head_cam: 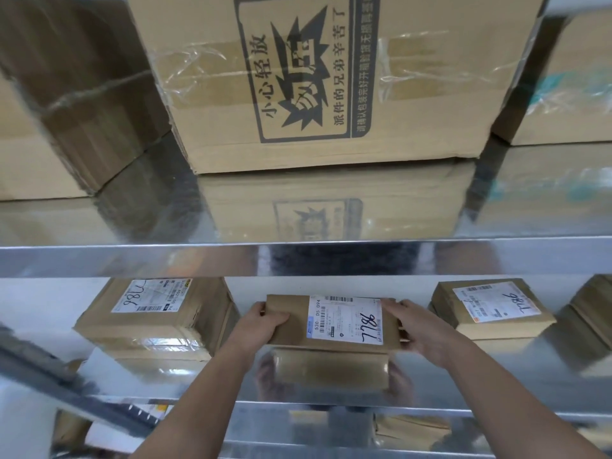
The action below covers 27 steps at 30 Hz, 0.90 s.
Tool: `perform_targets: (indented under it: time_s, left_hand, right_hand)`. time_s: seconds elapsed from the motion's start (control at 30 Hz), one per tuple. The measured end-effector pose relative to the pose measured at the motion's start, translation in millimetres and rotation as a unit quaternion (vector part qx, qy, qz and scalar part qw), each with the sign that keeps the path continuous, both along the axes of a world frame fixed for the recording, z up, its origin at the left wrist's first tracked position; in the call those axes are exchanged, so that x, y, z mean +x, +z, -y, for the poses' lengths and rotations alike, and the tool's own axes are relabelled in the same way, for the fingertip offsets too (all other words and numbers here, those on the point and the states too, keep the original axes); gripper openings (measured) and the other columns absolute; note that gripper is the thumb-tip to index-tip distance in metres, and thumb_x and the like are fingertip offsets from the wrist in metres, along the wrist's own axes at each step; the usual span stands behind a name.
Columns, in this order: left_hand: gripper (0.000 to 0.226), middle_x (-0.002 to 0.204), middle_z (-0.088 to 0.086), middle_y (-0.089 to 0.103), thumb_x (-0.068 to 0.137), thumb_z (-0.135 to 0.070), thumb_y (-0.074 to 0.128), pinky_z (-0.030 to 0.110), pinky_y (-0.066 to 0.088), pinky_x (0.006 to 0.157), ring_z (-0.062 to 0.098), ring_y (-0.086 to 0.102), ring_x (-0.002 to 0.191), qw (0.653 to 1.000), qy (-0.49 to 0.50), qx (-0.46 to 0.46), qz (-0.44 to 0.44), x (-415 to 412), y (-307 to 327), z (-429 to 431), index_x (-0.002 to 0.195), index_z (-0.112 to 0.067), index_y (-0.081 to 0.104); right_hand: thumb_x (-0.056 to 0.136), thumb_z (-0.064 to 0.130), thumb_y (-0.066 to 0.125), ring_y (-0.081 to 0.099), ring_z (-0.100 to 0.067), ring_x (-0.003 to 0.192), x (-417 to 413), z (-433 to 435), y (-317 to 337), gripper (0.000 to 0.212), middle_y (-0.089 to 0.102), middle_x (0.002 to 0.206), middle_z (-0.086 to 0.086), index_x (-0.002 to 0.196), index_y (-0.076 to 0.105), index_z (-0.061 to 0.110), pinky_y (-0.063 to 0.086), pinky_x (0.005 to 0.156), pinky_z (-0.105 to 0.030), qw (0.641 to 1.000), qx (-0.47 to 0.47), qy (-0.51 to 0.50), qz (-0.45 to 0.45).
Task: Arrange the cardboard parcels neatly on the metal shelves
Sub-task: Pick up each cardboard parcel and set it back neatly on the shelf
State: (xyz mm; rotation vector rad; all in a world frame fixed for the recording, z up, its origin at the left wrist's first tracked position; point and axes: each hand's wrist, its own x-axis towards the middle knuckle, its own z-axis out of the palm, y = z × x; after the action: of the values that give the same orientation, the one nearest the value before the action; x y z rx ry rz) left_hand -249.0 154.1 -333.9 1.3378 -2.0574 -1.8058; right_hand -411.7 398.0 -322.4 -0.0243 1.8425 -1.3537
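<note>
A small flat cardboard parcel (294,329) with a white label marked 7786 lies on the middle metal shelf (463,376). My left hand (265,321) grips its left end, thumb on top. My right hand (417,326) grips its right end the same way. To its left sits a thicker taped parcel (155,323) with a label. A parcel (490,309) with a handwritten label sits to its right. On the upper shelf (298,256) stands a large printed box (331,77) with tape across it.
More boxes flank the large one: a brown one at upper left (66,94) and one at upper right (569,87). Another parcel (592,306) shows at the far right of the middle shelf. Parcels lie on the lower shelf (410,429).
</note>
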Motion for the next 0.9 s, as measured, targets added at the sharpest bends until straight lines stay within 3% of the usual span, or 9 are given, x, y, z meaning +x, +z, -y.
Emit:
perform_targets:
  time_s: [0.13, 0.2, 0.37, 0.47, 0.57, 0.7, 0.9]
  left_hand:
    - [0.061, 0.115, 0.003, 0.067, 0.068, -0.063, 0.069, 0.046, 0.052, 0.099, 0.024, 0.064, 0.107, 0.999, 0.029, 0.008, -0.021, 0.5, 9.0, 4.4, 0.116, -0.027, 0.06]
    - [0.07, 0.115, 0.003, 0.068, 0.058, -0.072, 0.067, 0.05, 0.052, 0.102, 0.025, 0.065, 0.108, 0.999, 0.034, 0.009, -0.039, 0.3, 9.3, 5.1, 0.113, -0.03, 0.059]
    - [0.077, 0.126, 0.002, 0.063, 0.076, -0.069, 0.068, 0.052, 0.051, 0.104, 0.025, 0.062, 0.114, 0.997, 0.056, 0.017, -0.06, 0.8, 8.8, -2.0, 0.137, -0.025, 0.051]
    - [0.087, 0.132, 0.001, 0.062, 0.074, -0.074, 0.065, 0.052, 0.051, 0.105, 0.025, 0.062, 0.116, 0.996, 0.056, 0.027, -0.058, 2.1, 4.4, -5.2, 0.143, -0.024, 0.05]
    - [0.059, 0.124, 0.001, 0.067, 0.092, -0.057, 0.064, 0.05, 0.052, 0.103, 0.024, 0.065, 0.111, 0.996, 0.054, 0.031, -0.057, 0.3, -0.4, -10.4, 0.138, -0.02, 0.056]
    - [0.036, 0.117, 0.004, 0.067, 0.1, -0.038, 0.062, 0.05, 0.053, 0.102, 0.026, 0.065, 0.107, 0.997, 0.055, 0.021, -0.051, -3.5, -6.9, -14.3, 0.127, -0.015, 0.058]
    - [0.033, 0.116, 0.007, 0.063, 0.099, -0.036, 0.064, 0.049, 0.053, 0.101, 0.028, 0.063, 0.108, 0.999, 0.044, -0.006, -0.007, -7.4, -14.3, -14.3, 0.123, -0.017, 0.052]
  right_hand:
    - [0.104, 0.049, 0.051, 0.069, -0.031, 0.111, 0.0, -0.6, 5.2, 0.042, 0.077, 0.112, -0.012, 0.123, 0.061, 0.013, 0.052, 0.102, -0.051, 0.997, -0.061, -0.046, 0.031]
    - [0.105, 0.048, 0.051, 0.068, -0.031, 0.111, -0.3, 0.5, 5.4, 0.042, 0.075, 0.114, -0.012, 0.124, 0.061, 0.012, 0.05, 0.104, -0.054, 0.996, -0.065, -0.051, 0.012]
    - [0.103, 0.043, 0.058, 0.068, -0.034, 0.109, 3.0, 4.5, 4.1, 0.039, 0.068, 0.116, -0.017, 0.119, 0.051, 0.008, 0.052, 0.099, -0.056, 0.996, -0.047, -0.06, -0.052]
    - [0.099, 0.041, 0.065, 0.068, -0.034, 0.106, 3.3, 4.9, 0.7, 0.038, 0.066, 0.116, -0.017, 0.115, 0.05, 0.011, 0.054, 0.093, -0.052, 0.995, -0.042, -0.052, -0.069]
    - [0.092, 0.047, 0.073, 0.064, -0.031, 0.111, 0.5, 4.1, -6.9, 0.042, 0.065, 0.118, -0.011, 0.113, 0.05, 0.018, 0.051, 0.102, -0.054, 0.995, -0.019, -0.047, -0.086]
    - [0.091, 0.043, 0.075, 0.065, -0.03, 0.11, 0.2, 5.9, -9.0, 0.041, 0.065, 0.117, -0.011, 0.109, 0.048, 0.018, 0.051, 0.103, -0.055, 0.996, -0.004, -0.04, -0.082]
    - [0.094, 0.037, 0.073, 0.066, -0.029, 0.104, 2.6, 6.3, -19.6, 0.039, 0.065, 0.114, -0.012, 0.11, 0.047, 0.014, 0.056, 0.095, -0.051, 0.995, 0.045, -0.02, -0.083]
